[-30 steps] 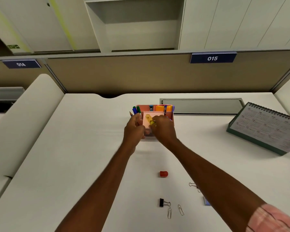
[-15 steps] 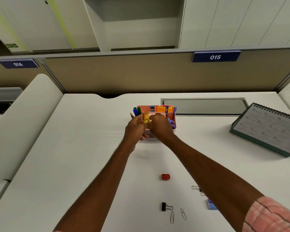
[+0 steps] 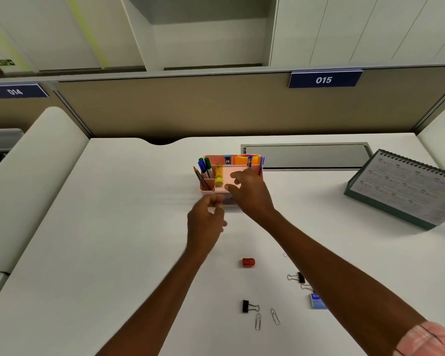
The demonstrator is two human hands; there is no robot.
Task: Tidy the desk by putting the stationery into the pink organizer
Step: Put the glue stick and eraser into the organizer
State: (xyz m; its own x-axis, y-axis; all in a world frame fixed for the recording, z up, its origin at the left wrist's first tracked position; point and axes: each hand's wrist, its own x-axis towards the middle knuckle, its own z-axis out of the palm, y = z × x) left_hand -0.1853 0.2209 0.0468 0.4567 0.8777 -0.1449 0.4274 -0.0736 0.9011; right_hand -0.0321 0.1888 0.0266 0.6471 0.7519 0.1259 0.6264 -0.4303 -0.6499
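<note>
Both hands have let go of the yellow stick [image 3: 219,176], which now stands in the pink organizer [image 3: 231,158] beside the markers [image 3: 206,166]; the left hand [image 3: 205,219] has drawn back, its grip loose and apparently empty, while the right hand [image 3: 251,192] hovers at the organizer's front, fingers spread, holding nothing. That piece looks done, yet a red cap [image 3: 248,262], a black binder clip [image 3: 246,306] and two paper clips [image 3: 258,321] lie on the worktop [image 3: 113,227], and the right forearm [image 3: 344,265] half hides a second clip [image 3: 299,278] and a blue box [image 3: 316,301].
</note>
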